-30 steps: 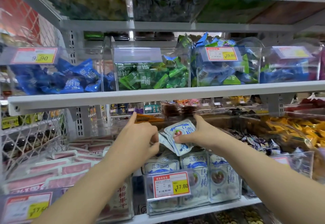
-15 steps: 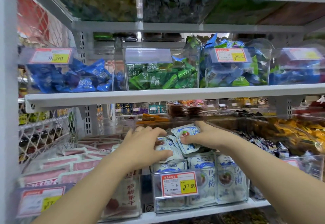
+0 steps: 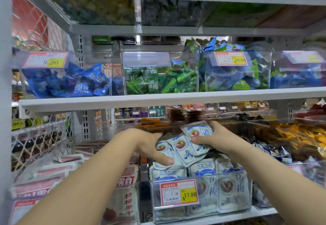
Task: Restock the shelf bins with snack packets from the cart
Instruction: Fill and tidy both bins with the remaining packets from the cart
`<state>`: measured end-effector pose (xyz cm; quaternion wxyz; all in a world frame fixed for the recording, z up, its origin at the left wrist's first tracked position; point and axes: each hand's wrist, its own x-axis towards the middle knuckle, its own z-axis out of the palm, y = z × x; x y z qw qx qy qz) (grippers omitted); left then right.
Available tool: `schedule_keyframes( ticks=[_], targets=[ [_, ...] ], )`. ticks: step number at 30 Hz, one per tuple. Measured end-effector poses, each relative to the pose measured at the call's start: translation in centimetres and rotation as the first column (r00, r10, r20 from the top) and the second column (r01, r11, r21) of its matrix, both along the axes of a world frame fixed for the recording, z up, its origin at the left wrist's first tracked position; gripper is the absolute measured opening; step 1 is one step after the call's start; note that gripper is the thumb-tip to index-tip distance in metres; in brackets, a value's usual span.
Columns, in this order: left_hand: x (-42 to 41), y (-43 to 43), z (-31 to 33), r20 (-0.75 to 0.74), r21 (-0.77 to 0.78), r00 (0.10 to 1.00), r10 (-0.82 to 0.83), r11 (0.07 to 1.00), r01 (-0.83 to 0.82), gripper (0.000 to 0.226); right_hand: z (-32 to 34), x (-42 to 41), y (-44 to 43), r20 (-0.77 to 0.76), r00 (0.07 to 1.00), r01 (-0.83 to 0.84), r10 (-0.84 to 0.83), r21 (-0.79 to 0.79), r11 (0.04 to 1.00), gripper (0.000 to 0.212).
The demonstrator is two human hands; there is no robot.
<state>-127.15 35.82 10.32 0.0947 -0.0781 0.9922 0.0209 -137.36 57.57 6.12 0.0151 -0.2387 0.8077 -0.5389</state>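
Note:
Several white-and-blue snack packets (image 3: 183,149) with a red fruit picture fan out over a clear bin (image 3: 234,201) on the lower shelf. The bin carries a 17.80 price tag (image 3: 179,195) and holds more of the same packets standing upright. My left hand (image 3: 150,145) grips the left packets, thumb on their front, fingers behind. My right hand (image 3: 214,139) holds the upper right packet (image 3: 199,133), thumb on its face and fingers round its back edge. The cart is out of view.
A shelf board (image 3: 158,99) runs just above my hands. On it stand clear bins of blue packets (image 3: 70,83), green packets (image 3: 158,81) and mixed blue-green ones (image 3: 236,76). Pink packets (image 3: 53,173) fill the bin to the left, dark and orange sweets (image 3: 296,136) lie to the right.
Both hands have come closer over the bin. The packets now fan out between them, and my left thumb has moved down onto the lower left packets.

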Motion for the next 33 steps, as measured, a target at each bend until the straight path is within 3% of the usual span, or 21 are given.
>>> schedule_keyframes(
  ticks=[3,6,10,16,21,24,27,30,33],
  targets=[
    [-0.3,0.0,0.0,-0.004,0.047,1.0,0.002,0.999,-0.002,0.118,-0.1,-0.2,-0.2,0.025,1.0,-0.008,0.005,0.112,0.994,0.121],
    [-0.3,-0.6,-0.6,-0.095,0.119,0.995,-0.01,0.993,0.022,0.12,0.0,-0.2,-1.0,0.076,0.997,-0.037,0.029,0.107,0.994,0.094],
    [0.4,-0.7,-1.5,-0.265,0.104,0.964,0.007,0.994,0.022,0.117,0.4,-0.3,-1.0,-0.002,0.999,0.035,-0.034,0.056,0.998,0.066],
    [-0.5,-1.3,-1.2,-0.468,0.265,0.881,0.07,0.962,0.065,0.099,1.4,-1.0,-0.8,0.129,0.991,0.034,-0.037,0.031,0.999,0.084],
    [-3.5,-2.9,-1.4,-0.531,0.355,0.816,0.229,0.934,-0.031,0.06,1.9,-3.2,-2.0,0.251,0.967,-0.002,0.031,-0.114,0.993,0.011],
    [-6.0,-3.8,-1.3,-0.493,0.359,0.838,0.236,0.932,-0.051,0.079,2.3,-5.1,-3.4,0.286,0.958,0.011,0.035,-0.158,0.987,0.014],
    [-8.4,-4.7,-0.9,-0.537,0.299,0.819,0.203,0.953,-0.04,0.103,2.0,-6.8,-4.7,0.224,0.974,0.032,-0.022,-0.04,0.999,0.022],
    [-10.2,-5.4,-0.8,-0.56,0.284,0.815,0.149,0.959,0.02,0.099,2.9,-8.5,-6.1,0.193,0.979,0.06,-0.063,0.023,0.998,0.021],
    [-11.1,-5.8,-0.4,-0.625,0.238,0.776,0.083,0.967,0.088,0.097,3.9,-9.7,-7.3,0.03,0.997,0.058,-0.066,0.207,0.977,0.027]
  ],
)
